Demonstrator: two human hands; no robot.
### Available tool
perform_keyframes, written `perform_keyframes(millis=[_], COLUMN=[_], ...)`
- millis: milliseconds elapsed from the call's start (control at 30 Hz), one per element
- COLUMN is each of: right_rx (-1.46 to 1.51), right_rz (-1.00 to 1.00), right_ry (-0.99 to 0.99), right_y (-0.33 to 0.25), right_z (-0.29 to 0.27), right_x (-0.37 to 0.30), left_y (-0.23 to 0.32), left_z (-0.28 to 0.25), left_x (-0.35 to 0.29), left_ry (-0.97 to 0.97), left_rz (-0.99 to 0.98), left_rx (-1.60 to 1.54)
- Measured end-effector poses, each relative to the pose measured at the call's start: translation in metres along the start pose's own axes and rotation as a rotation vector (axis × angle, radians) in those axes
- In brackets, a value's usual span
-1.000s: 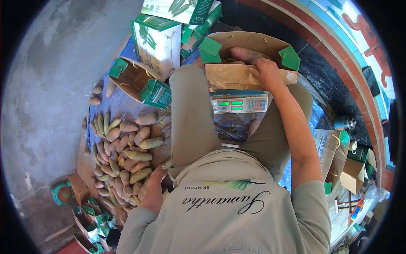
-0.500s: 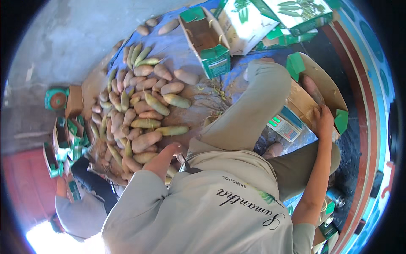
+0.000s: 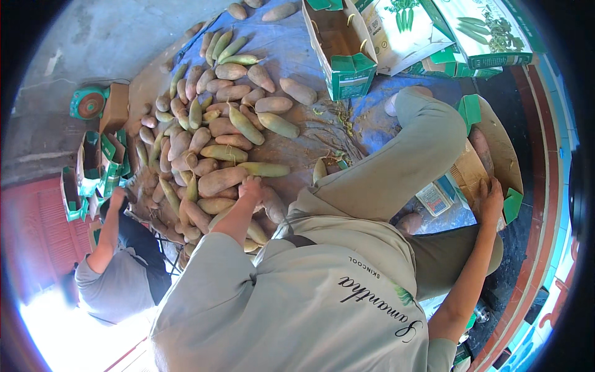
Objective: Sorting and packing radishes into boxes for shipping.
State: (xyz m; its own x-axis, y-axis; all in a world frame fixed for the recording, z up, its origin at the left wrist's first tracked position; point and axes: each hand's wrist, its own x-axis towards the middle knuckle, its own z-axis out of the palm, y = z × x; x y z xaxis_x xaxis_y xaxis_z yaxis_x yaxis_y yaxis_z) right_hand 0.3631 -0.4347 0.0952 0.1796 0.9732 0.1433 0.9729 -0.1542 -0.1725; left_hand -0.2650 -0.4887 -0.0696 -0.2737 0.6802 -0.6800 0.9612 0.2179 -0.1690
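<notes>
A broad heap of muddy green radishes point(image 3: 232, 127) covers the blue sheet to my left. My left hand point(image 3: 250, 188) reaches to its near edge, with the fingers curled at the upper end of a brown, soil-coated radish point(image 3: 273, 206). Part of that grip is hidden. Beyond my bent knee stands an open cardboard box point(image 3: 469, 175) with green flaps; a soil-coated radish point(image 3: 481, 149) lies inside. Along the box's near end my right hand point(image 3: 491, 199) holds the cardboard edge. Beside the box is a digital scale point(image 3: 434, 198) with a pale keypad.
Another open box point(image 3: 338, 37) stands at the far side, next to flat printed cartons point(image 3: 406, 31). A co-worker point(image 3: 121, 273) sits at the lower left near several open green-and-white boxes point(image 3: 90, 161). A round teal dial scale point(image 3: 88, 103) stands by the wall.
The whole view has shifted, so the heap and boxes sit higher and farther right. My left hand has moved out over the heap's near edge. The co-worker's arm has lifted.
</notes>
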Motion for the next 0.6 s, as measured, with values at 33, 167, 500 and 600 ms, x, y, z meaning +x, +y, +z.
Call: perform_keyframes(millis=[33,167,500,600], right_rx=[-0.015,-0.032,-0.098,-0.119], right_rz=[-0.007,-0.009,0.002,0.068], right_ry=[-0.003,0.014,0.0,-0.056], right_y=[0.001,0.019,0.014,0.008], right_z=[0.001,0.011,0.01,0.01], right_x=[0.0,-0.001,-0.004,-0.002], left_y=[-0.005,-0.013,-0.016,-0.006], left_z=[0.002,-0.015,-0.037,-0.031], left_x=[0.004,0.028,0.048,0.051], left_ry=[0.154,0.253,0.023,-0.024], left_rz=[0.013,0.072,-0.053,-0.003], left_rx=[-0.001,0.15,-0.002,0.042])
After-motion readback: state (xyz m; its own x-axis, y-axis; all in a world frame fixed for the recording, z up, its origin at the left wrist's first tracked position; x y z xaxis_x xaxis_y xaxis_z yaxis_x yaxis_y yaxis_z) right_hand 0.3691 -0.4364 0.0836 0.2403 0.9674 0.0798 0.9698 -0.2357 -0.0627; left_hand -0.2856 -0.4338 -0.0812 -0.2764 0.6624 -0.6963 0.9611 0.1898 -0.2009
